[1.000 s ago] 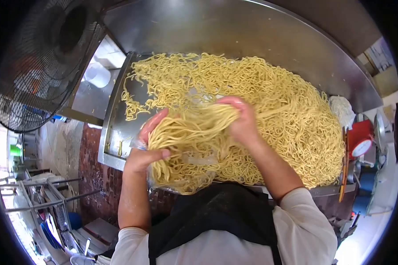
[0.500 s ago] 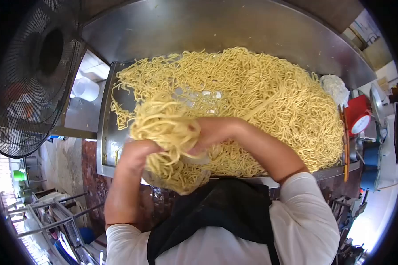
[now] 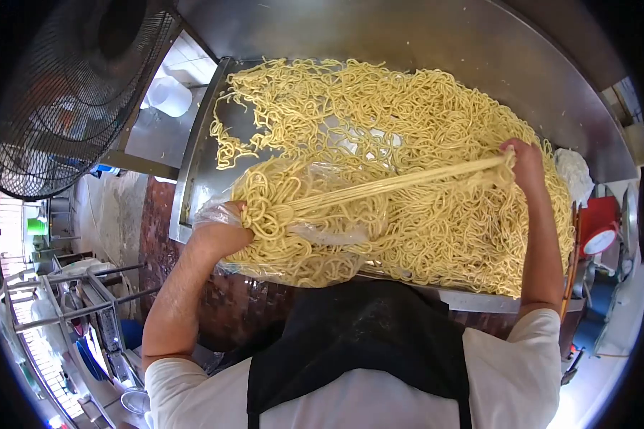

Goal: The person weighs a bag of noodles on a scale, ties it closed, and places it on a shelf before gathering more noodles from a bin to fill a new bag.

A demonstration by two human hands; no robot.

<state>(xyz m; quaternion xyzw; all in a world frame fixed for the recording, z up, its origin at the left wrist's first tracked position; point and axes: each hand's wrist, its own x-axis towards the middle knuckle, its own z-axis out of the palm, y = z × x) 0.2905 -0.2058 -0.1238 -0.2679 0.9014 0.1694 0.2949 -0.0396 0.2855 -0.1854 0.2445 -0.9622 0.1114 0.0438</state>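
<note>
Yellow noodles (image 3: 450, 107) lie in a wide heap over the metal worktop (image 3: 200, 154). My left hand (image 3: 225, 234) is closed on the edge of a clear plastic bag (image 3: 336, 234), which holds a mass of noodles at the worktop's front left. Out to the right, my right hand (image 3: 525, 163) grips the end of a noodle bunch. Those strands (image 3: 400, 182) stretch taut from the bag across the heap.
A large fan (image 3: 71, 100) stands at the left, near a white container (image 3: 169, 96). At the right are a red scale (image 3: 598, 225), a crumpled plastic bag (image 3: 573, 174) and wooden sticks (image 3: 571, 264). A metal rack (image 3: 71, 307) is at lower left.
My right hand has moved far to the right, drawing noodles out in a long stretched bunch. My left hand is now on the bag's edge, and the bag lies spread on the worktop's front.
</note>
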